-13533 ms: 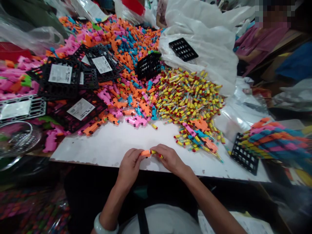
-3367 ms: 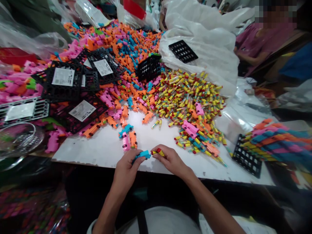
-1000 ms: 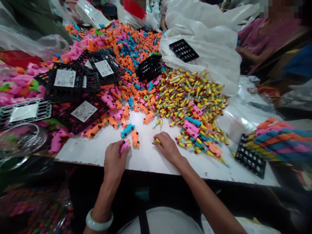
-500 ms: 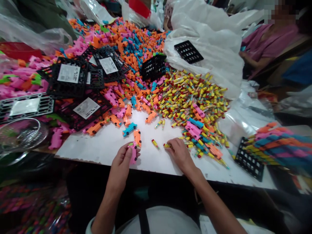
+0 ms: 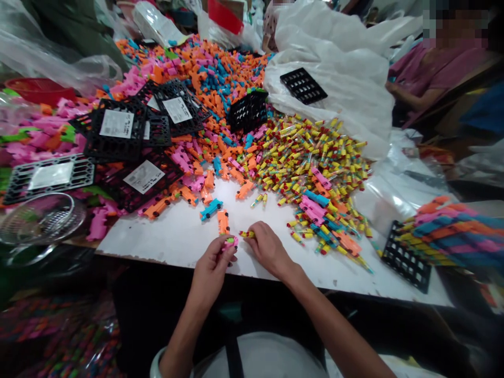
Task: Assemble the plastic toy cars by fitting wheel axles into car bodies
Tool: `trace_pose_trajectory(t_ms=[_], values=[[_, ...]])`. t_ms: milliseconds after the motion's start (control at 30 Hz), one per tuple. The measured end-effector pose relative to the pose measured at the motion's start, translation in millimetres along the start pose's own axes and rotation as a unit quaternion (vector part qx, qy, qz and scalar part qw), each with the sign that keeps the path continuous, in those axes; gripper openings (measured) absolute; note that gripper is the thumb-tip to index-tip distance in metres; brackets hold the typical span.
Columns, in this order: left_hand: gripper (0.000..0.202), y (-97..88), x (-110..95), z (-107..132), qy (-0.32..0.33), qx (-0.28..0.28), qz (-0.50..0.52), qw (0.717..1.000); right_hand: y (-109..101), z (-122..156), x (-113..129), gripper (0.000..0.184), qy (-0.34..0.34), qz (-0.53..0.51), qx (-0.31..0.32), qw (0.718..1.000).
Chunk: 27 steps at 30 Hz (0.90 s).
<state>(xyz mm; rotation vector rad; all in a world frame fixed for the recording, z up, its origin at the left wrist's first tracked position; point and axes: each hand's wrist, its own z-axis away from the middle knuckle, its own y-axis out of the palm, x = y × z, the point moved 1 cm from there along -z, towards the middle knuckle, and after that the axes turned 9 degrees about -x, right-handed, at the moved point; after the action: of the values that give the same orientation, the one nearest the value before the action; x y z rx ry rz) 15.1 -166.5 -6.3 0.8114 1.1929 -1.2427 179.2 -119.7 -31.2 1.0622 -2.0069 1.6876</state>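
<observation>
My left hand [image 5: 210, 265] is closed round a small pink toy car [image 5: 230, 242], held just above the white table [image 5: 177, 236] near its front edge. My right hand [image 5: 268, 247] pinches a small yellow tube with red caps [image 5: 247, 234], its tip close to the pink car. An orange car [image 5: 223, 221] and a blue car [image 5: 210, 208] lie on the table just beyond my hands. A heap of yellow tubes [image 5: 311, 152] spreads to the right of them.
A big pile of orange, pink and blue cars [image 5: 208, 68] covers the far table. Black grid trays [image 5: 118, 131] with white labels lie at left, another tray [image 5: 407, 260] at right beside stacked filled cars [image 5: 452, 231]. White plastic bags [image 5: 334, 68] and a seated person [image 5: 425, 68] are behind.
My hands drew together from apart: the left lifted the pink car off the table, the right picked up a yellow tube and brought it to the car.
</observation>
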Motion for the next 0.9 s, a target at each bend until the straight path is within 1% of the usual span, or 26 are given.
trace_pose_trajectory(t_ms=[67,133,200,267,333,400,433,467,500,567,600,633,667,700,733,767,800,867,900], values=[[0.044,-1.8,-0.1,-0.3,-0.004,-0.004,-0.016,1.000,-7.3,4.0,-2.2,0.012,0.078,-0.117,0.004,0.990],[0.042,-1.5,0.1,-0.7,-0.007,-0.001,-0.029,1.000,-15.0,7.7,-1.8,0.021,0.139,-0.236,0.023,0.961],[0.039,1.9,-0.2,-0.5,-0.008,0.015,-0.038,0.999,-20.0,9.3,2.1,0.028,0.162,-0.326,0.057,0.930],[0.038,7.0,-1.6,1.1,-0.017,0.044,-0.030,0.998,-20.8,8.7,7.0,0.030,0.174,-0.371,0.100,0.907],[0.042,10.5,-3.9,4.2,-0.035,0.065,-0.003,0.997,-18.7,7.0,9.8,0.029,0.197,-0.398,0.130,0.887],[0.051,9.1,-6.7,7.9,-0.048,0.074,0.025,0.996,-16.2,5.3,9.2,0.029,0.226,-0.442,0.136,0.858],[0.054,6.4,-8.0,9.6,-0.045,0.074,0.034,0.996,-15.4,4.8,7.7,0.030,0.243,-0.474,0.134,0.835],[0.055,2.6,-9.4,11.0,-0.030,0.073,0.036,0.996,-15.0,4.5,5.6,0.031,0.261,-0.509,0.133,0.809],[0.053,-1.8,-10.7,11.9,0.000,0.076,0.028,0.997,-14.9,4.6,3.3,0.032,0.280,-0.542,0.138,0.781],[0.047,-9.4,-13.5,12.7,0.096,0.094,-0.023,0.991,-14.6,5.6,-0.2,0.034,0.317,-0.589,0.165,0.725],[0.043,-11.6,-14.8,12.6,0.148,0.110,-0.060,0.981,-14.1,6.5,-0.9,0.035,0.334,-0.600,0.185,0.703],[0.039,-12.3,-16.1,12.5,0.196,0.130,-0.098,0.967,-13.0,7.6,-0.5,0.035,0.347,-0.601,0.207,0.690],[0.034,-11.6,-17.4,12.3,0.237,0.148,-0.126,0.952,-11.4,9.0,0.7,0.036,0.355,-0.594,0.226,0.686],[0.029,-9.9,-18.8,12.1,0.268,0.163,-0.142,0.939,-9.4,10.5,2.6,0.036,0.356,-0.583,0.237,0.691],[0.024,-7.6,-20.1,12.0,0.286,0.171,-0.147,0.932,-7.5,12.0,4.8,0.037,0.348,-0.568,0.235,0.708],[0.021,-5.2,-21.2,12.0,0.290,0.172,-0.143,0.930,-6.1,13.6,7.0,0.037,0.332,-0.549,0.221,0.735],[0.020,-3.2,-21.9,12.0,0.281,0.163,-0.137,0.936,-5.7,15.3,8.6,0.037,0.312,-0.522,0.193,0.770],[0.021,-1.5,-21.6,11.8,0.233,0.126,-0.133,0.955,-9.4,19.0,9.7,0.034,0.271,-0.448,0.116,0.844],[0.021,-1.7,-20.6,11.7,0.207,0.105,-0.135,0.963,-13.7,21.1,9.5,0.032,0.253,-0.406,0.082,0.874]])
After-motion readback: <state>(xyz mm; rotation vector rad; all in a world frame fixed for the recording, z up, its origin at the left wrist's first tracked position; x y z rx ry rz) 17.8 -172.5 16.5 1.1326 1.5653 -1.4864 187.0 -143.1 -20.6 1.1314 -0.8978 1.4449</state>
